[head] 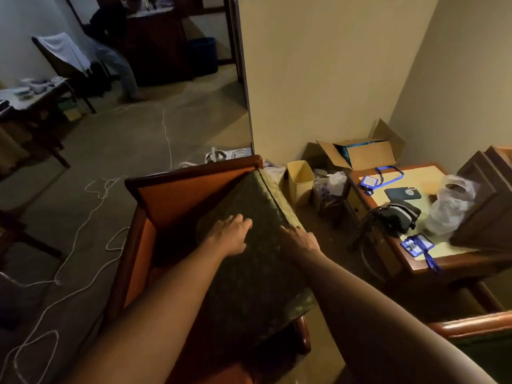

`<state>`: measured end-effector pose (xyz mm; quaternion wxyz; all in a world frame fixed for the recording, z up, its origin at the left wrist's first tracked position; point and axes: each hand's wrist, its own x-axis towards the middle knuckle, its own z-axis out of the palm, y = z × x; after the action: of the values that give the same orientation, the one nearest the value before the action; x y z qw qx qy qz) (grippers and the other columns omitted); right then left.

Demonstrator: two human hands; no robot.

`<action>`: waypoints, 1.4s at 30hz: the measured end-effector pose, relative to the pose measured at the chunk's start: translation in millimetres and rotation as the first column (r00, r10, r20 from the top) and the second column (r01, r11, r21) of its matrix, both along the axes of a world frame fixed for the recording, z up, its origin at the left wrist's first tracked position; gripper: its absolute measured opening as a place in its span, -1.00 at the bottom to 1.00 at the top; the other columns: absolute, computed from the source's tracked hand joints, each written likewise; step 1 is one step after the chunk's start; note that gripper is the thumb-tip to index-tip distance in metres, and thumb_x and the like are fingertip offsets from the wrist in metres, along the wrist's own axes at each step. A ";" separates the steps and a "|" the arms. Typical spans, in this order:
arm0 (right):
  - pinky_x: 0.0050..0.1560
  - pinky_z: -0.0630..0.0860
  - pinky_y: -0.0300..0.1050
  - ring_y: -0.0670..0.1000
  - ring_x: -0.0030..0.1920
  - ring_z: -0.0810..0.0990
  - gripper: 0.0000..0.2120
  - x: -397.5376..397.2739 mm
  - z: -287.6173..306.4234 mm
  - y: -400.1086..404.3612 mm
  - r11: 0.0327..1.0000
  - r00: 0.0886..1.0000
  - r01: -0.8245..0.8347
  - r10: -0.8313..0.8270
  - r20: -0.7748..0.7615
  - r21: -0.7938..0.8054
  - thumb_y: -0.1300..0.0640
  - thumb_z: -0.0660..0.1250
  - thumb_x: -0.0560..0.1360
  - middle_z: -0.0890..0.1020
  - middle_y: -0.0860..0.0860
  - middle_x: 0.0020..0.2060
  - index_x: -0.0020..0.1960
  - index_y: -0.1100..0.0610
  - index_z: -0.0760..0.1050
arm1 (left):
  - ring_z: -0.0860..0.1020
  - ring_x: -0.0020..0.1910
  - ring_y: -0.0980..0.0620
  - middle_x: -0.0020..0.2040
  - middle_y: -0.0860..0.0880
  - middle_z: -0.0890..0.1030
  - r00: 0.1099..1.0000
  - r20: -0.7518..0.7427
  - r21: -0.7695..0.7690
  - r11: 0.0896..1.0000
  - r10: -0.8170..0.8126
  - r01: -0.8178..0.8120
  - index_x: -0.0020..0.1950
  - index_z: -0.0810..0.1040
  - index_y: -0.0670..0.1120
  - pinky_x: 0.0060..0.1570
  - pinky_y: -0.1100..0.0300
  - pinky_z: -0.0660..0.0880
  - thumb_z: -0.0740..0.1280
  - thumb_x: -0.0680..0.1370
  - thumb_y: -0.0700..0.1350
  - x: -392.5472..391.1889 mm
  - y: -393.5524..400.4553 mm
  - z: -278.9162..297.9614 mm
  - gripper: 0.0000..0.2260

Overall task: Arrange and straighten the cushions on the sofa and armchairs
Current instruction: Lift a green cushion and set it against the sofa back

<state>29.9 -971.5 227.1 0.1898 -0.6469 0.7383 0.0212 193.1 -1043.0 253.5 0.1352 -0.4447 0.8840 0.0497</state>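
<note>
A large dark green patterned cushion point(249, 267) lies tilted in a wooden armchair point(171, 195) with orange upholstery, its right edge raised over the chair's arm. My left hand point(231, 232) rests flat on the cushion's top face, fingers apart. My right hand point(300, 238) presses on the cushion's raised right edge; whether its fingers curl around that edge is hidden. Both forearms reach in from the bottom of the view.
A yellow bin point(300, 181) and bags stand right of the chair. A wooden side table point(432, 250) holds lanyards, a phone, a black pouch and a plastic bag. White cord point(91, 225) trails over the carpet at left. A person point(116, 56) stands in the far room.
</note>
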 end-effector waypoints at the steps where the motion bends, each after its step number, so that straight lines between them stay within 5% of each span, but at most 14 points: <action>1: 0.18 0.45 0.07 0.14 0.31 0.45 -0.51 -6.2 -3.2 -9.2 1.000 1.000 0.016 -0.016 0.008 0.001 -0.04 0.27 0.58 0.44 0.12 0.34 0.47 0.01 0.26 | 0.43 0.30 -0.10 0.27 -0.08 0.43 1.000 0.008 -0.003 1.000 -0.013 0.013 0.33 0.36 -0.01 0.21 -0.02 0.40 0.37 0.50 -0.05 -7.8 -13.4 0.0 -0.58; 6: 0.17 0.45 0.11 0.15 0.31 0.44 -0.45 -29.5 -15.5 -45.0 0.986 0.982 0.166 -0.168 0.086 0.023 -0.12 0.32 0.53 0.44 0.14 0.32 0.45 0.03 0.30 | 0.43 0.29 -0.10 0.28 -0.08 0.42 0.994 0.032 0.017 0.994 -0.106 0.106 0.34 0.35 0.00 0.22 -0.04 0.41 0.42 0.46 -0.07 -46.2 -75.7 2.5 -0.52; 11: 0.23 0.42 0.28 0.19 0.35 0.38 -0.16 -38.9 -42.9 -77.9 0.919 0.911 0.364 -0.385 0.150 0.152 -0.34 0.38 0.39 0.38 0.14 0.37 0.49 0.04 0.19 | 0.32 0.40 -0.11 0.39 -0.09 0.35 0.953 0.151 0.052 0.965 -0.262 0.257 0.44 0.27 0.01 0.32 -0.08 0.33 0.49 0.41 -0.11 -88.2 -140.4 -6.6 -0.33; 16: 0.29 0.30 0.42 0.25 0.43 0.28 0.15 -39.4 -79.2 -104.0 0.779 0.790 0.513 -0.593 0.158 0.360 -0.46 0.42 0.21 0.27 0.15 0.46 0.57 0.01 -0.02 | 0.23 0.46 -0.12 0.46 -0.09 0.27 0.847 0.274 0.175 0.890 -0.455 0.422 0.48 0.21 0.02 0.37 -0.12 0.28 0.55 0.34 -0.15 -135.3 -193.7 -49.3 -0.20; 20: 0.31 0.23 0.46 0.27 0.44 0.25 0.21 -37.9 -112.3 -117.1 0.685 0.700 0.588 -0.698 0.153 0.430 -0.46 0.46 0.15 0.24 0.17 0.47 0.57 -0.02 -0.05 | 0.29 0.41 -0.13 0.42 -0.11 0.30 0.740 0.297 0.244 0.797 -0.604 0.553 0.50 0.17 0.02 0.35 -0.07 0.35 0.56 0.32 -0.16 -172.9 -222.6 -95.7 -0.14; 24: 0.35 0.13 0.49 0.27 0.48 0.19 0.29 -43.7 -130.8 -119.6 0.597 0.587 0.627 -0.784 0.199 0.501 -0.44 0.50 0.11 0.20 0.18 0.50 0.59 -0.02 -0.12 | 0.09 0.53 -0.14 0.55 -0.13 0.12 0.641 0.368 0.385 0.738 -0.674 0.555 0.57 -0.01 0.06 0.45 -0.12 0.21 0.57 0.31 -0.12 -207.7 -246.0 -132.3 0.01; 27: 0.40 0.11 0.44 0.26 0.48 0.19 0.27 -43.8 -135.9 -116.5 0.568 0.533 0.645 -0.814 0.231 0.512 -0.40 0.52 0.14 0.22 0.19 0.49 0.59 0.04 -0.09 | 0.11 0.53 -0.16 0.55 -0.14 0.11 0.550 0.474 0.469 0.726 -0.688 0.504 0.57 -0.08 0.08 0.45 -0.14 0.20 0.57 0.31 -0.03 -219.6 -254.1 -155.3 0.05; 31: 0.38 0.28 0.24 0.21 0.38 0.35 0.12 -32.3 -140.5 -110.0 0.572 0.537 0.695 -0.816 0.216 0.435 -0.35 0.55 0.15 0.39 0.16 0.37 0.48 0.14 0.16 | 0.32 0.41 -0.16 0.44 -0.13 0.32 0.502 0.495 0.455 0.704 -0.709 0.545 0.50 0.17 -0.01 0.39 -0.05 0.32 0.58 0.25 0.07 -208.0 -251.7 -182.0 -0.07; 37: 0.22 0.46 0.10 0.15 0.24 0.51 -0.12 -27.9 -128.5 -101.8 0.586 0.502 0.691 -0.810 0.302 0.423 -0.24 0.60 0.14 0.54 0.08 0.24 0.28 0.09 0.30 | 0.35 0.38 -0.08 0.34 -0.08 0.46 0.521 0.443 0.404 0.681 -0.730 0.611 0.35 0.40 -0.05 0.38 -0.13 0.18 0.45 0.41 0.04 -192.9 -237.0 -148.4 -0.45; 40: 0.13 0.51 0.04 0.14 0.21 0.53 -0.16 -19.2 -116.0 -92.1 0.611 0.513 0.680 -0.791 0.333 0.406 -0.21 0.61 0.16 0.55 0.08 0.21 0.27 0.10 0.32 | 0.34 0.41 -0.07 0.38 -0.08 0.44 0.528 0.453 0.375 0.691 -0.718 0.618 0.42 0.36 -0.04 0.42 -0.12 0.11 0.42 0.44 0.03 -178.5 -225.6 -129.2 -0.42; 42: 0.09 0.50 0.02 0.15 0.19 0.54 -0.16 -9.1 -104.6 -85.5 0.640 0.545 0.668 -0.768 0.337 0.379 -0.22 0.61 0.16 0.56 0.08 0.20 0.26 0.11 0.35 | 0.41 0.35 -0.07 0.35 -0.08 0.48 0.547 0.460 0.355 0.710 -0.699 0.608 0.42 0.37 -0.05 0.37 -0.01 0.23 0.44 0.43 0.00 -166.3 -218.4 -111.4 -0.41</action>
<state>20.8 -1057.1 122.5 0.4198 -0.2465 0.8623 -0.1397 26.7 -1261.3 142.1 0.4323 -0.0643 0.8967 -0.0702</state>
